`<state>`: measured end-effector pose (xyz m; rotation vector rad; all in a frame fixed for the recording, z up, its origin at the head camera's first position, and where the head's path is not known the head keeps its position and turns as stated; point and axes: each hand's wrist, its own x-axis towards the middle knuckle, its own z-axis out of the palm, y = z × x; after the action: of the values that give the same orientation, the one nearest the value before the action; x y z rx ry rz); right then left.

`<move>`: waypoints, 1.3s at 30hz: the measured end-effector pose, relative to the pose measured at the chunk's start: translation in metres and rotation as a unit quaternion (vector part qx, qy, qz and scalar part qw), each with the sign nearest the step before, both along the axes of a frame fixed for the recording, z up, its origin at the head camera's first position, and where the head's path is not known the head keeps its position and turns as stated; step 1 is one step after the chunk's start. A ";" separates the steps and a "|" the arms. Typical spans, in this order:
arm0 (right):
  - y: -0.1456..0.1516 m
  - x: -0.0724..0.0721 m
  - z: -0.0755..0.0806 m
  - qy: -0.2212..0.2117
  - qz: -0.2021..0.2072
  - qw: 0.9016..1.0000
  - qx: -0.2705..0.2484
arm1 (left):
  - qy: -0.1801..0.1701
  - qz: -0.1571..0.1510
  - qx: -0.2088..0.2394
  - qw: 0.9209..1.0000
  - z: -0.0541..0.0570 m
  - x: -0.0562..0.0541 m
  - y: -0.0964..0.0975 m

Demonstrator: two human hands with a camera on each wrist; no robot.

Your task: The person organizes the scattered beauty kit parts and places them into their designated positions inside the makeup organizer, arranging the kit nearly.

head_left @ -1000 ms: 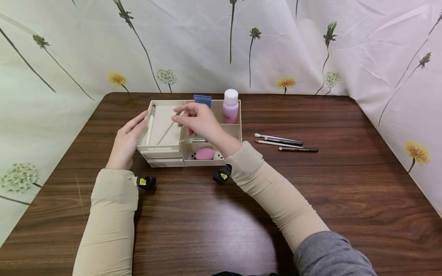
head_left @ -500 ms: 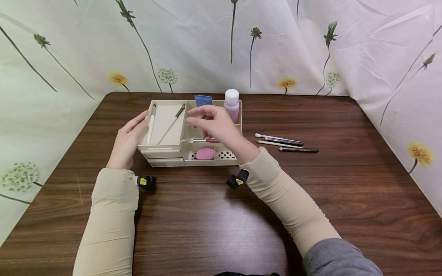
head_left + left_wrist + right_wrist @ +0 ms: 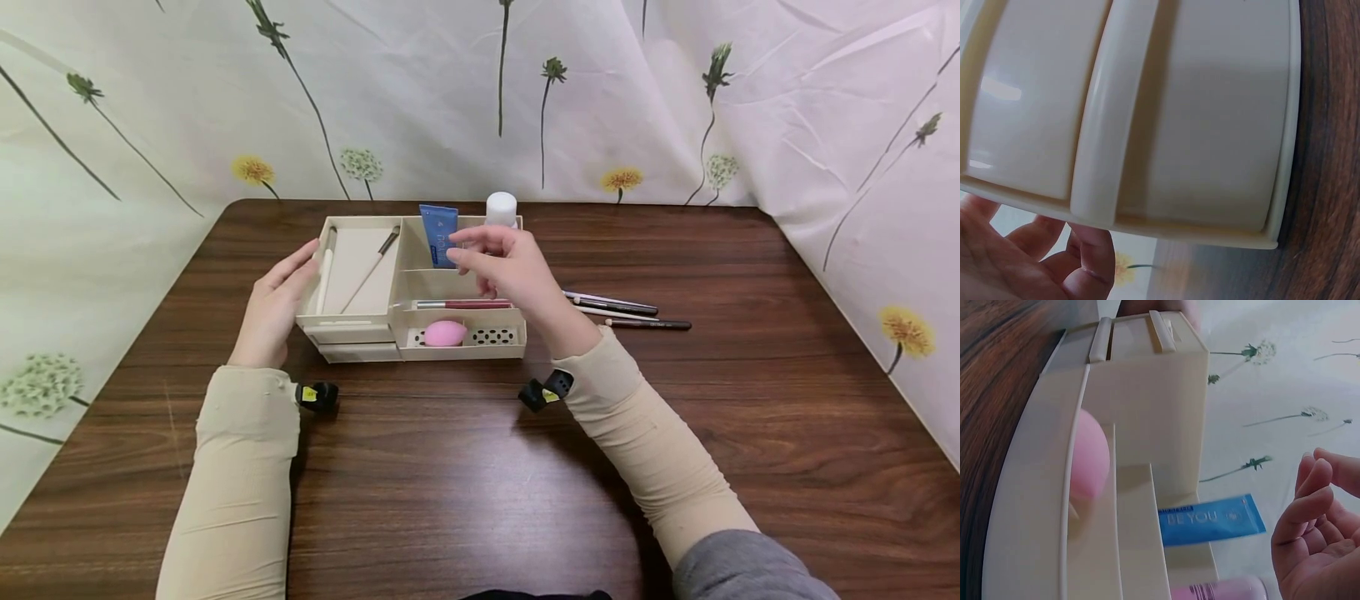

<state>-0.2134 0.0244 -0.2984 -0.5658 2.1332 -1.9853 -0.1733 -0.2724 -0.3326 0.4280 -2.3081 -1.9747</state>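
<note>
Head view: the slanted brush is left in the box, seemingly settled; the right hand, fingers loosely bent, empty, has been drawn rightward; the box is touched by the relaxed left hand.

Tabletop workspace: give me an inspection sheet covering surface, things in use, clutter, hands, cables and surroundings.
Surface: dark wood-grain table.
Things in use: cream organizer containing two brushes, a red-handled brush, blue tube, white-capped bottle and pink sponge.
Clutter: four loose brushes right of the organizer.
Hands: left hand touches the organizer's side; right hand is above the organizer, holding nothing.
Cables: nothing seen.
Surroundings: white flower-printed cloth behind the table.
</note>
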 end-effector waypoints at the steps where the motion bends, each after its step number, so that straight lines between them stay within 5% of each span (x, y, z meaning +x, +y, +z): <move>1: 0.002 0.000 0.000 0.000 -0.002 1.000 0.000 | 0.000 0.000 -0.001 1.000 0.000 0.000 0.000; 28: 0.056 -0.014 -0.010 -0.035 -0.065 0.997 0.005 | -0.002 0.003 0.006 1.000 0.001 0.001 0.001; 39: 0.083 -0.023 -0.008 -0.038 -0.098 0.994 -0.043 | 0.003 0.003 0.003 1.000 0.000 0.001 0.000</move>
<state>-0.2368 0.1072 -0.3062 -0.2968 2.1375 -2.1716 -0.1727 -0.2721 -0.3325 0.4275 -2.2944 -1.9793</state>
